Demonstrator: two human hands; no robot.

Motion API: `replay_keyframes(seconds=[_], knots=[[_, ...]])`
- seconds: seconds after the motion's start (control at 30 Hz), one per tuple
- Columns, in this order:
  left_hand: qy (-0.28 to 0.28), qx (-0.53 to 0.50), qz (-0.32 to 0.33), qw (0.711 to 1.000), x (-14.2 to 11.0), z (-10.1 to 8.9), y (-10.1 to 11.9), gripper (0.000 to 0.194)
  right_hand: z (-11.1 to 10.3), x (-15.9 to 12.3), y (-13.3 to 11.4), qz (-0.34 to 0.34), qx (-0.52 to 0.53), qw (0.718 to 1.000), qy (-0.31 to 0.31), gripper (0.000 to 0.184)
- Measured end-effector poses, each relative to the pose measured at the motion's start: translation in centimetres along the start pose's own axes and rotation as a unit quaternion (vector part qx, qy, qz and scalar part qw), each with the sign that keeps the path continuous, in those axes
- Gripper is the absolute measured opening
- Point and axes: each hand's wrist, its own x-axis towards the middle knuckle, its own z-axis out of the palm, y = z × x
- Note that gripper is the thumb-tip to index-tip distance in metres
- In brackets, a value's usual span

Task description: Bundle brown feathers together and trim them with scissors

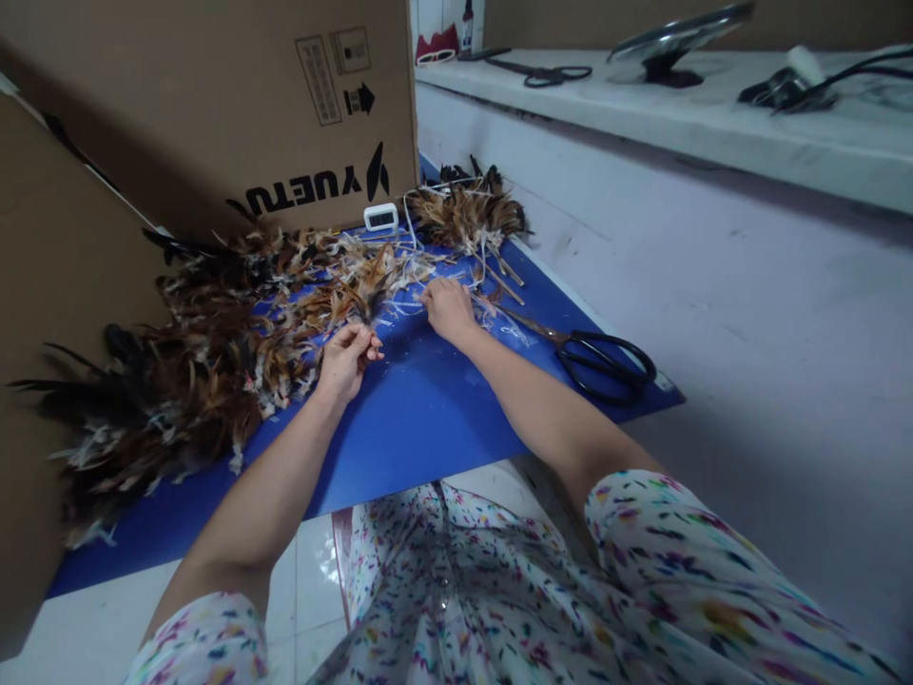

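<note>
My left hand is closed in a pinch over the blue tabletop, beside a pile of brown and black feathers. A dark feather tip shows just beyond its fingers; whether they hold it I cannot tell. To the right, my right hand is closed, fingertips down among loose feathers and white string. What it grips is hidden behind the fingers. Black-handled scissors lie to the right of this hand, blades pointing toward it.
Behind the feathers stands a large cardboard box, with a small white digital clock before it. A tied feather bundle with sticks lies at the back right. Along the wall, a white ledge holds another pair of scissors and a round mirror.
</note>
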Motion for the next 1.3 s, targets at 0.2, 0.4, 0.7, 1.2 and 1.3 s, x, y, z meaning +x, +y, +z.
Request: replay_keyframes(seconds=[0.2,0.4,0.7,1.2,1.3], knots=[[-0.006,0.001,-0.005,1.0,0.0,0.1,0.0,0.037,-0.6,0.0,-0.2,0.009,0.335,0.942,0.021,0.009],[0.007,-0.007,-0.019,1.0,-0.1,0.2,0.2,0.036,-1.3,-0.3,-0.6,0.088,0.545,0.833,-0.046,0.019],[-0.008,-0.002,-0.035,0.999,-0.4,0.4,0.5,0.033,-2.0,-1.2,-1.6,0.05,0.533,0.837,-0.111,0.012],[-0.033,0.022,-0.046,0.998,-0.4,0.3,0.2,0.04,-2.6,-2.9,-3.7,-0.195,0.25,0.946,-0.065,0.017],[-0.037,0.033,-0.051,0.997,-0.5,0.3,0.2,0.04,-2.6,-3.0,-3.7,-0.198,0.218,0.953,-0.073,0.019]])
